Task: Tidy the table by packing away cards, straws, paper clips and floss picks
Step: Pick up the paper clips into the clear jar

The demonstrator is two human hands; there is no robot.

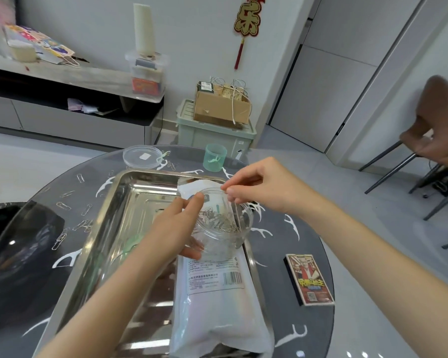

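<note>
My left hand [177, 227] grips a clear plastic jar [221, 223], tilted over the steel tray [119, 202]; paper clips lie in a heap inside it. My right hand [259, 187] hovers at the jar's mouth with thumb and forefinger pinched together; whether a clip sits between them I cannot tell. A white bag of straws [215, 301] lies in the tray under the jar. Loose paper clips [64, 205] and white floss picks [106, 186] are scattered on the round glass table. A card box [309, 279] lies at the right.
A small green cup [215, 157] and a clear round lid [143, 156] stand at the table's far edge. A dark bag [18, 244] sits under the glass at left. Chairs [424, 156] stand at the right, a green crate with a cardboard box [221, 109] behind.
</note>
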